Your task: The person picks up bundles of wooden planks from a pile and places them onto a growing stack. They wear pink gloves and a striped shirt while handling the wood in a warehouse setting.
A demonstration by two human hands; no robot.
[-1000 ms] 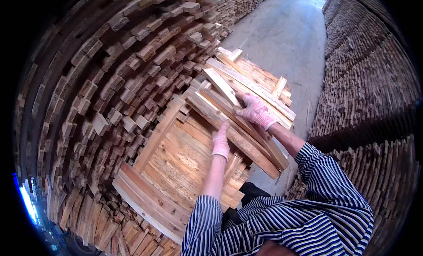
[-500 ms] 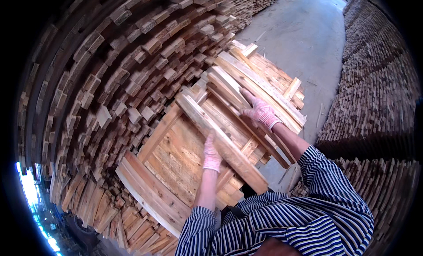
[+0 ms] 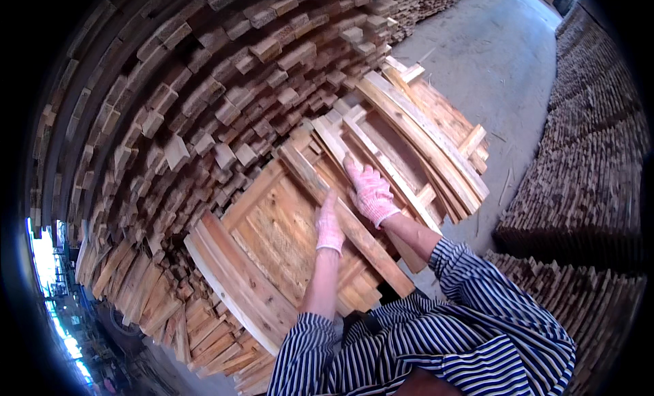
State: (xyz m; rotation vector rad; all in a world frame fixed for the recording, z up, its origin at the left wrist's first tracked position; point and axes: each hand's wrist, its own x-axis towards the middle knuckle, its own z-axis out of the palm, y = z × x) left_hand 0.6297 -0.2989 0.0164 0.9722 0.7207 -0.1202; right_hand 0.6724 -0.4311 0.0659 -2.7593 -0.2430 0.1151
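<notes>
A long wooden plank (image 3: 368,243) lies slantwise across a bed of boards, one end close to my body. My left hand (image 3: 329,222), in a pink-and-white knit glove, grips its left edge, the fingertips partly hidden. Just to the right, my gloved right hand (image 3: 373,195) is closed over another plank (image 3: 330,140), its thumb pointing away from me. A narrow strip of wood (image 3: 388,166) runs along the right side of that hand. Farther right, several long planks (image 3: 426,134) lie side by side on crosspieces.
A tall stack of board ends (image 3: 225,110) rises at the left. Loose offcuts (image 3: 211,338) are heaped at the lower left, beside long side boards (image 3: 238,273). More stacked wood (image 3: 593,144) stands at the right, across a grey floor (image 3: 477,55).
My right hand has moved left, from beside the right-hand planks to close by my left hand, with a plank in it. The left hand stays on its plank. The view has shifted slightly.
</notes>
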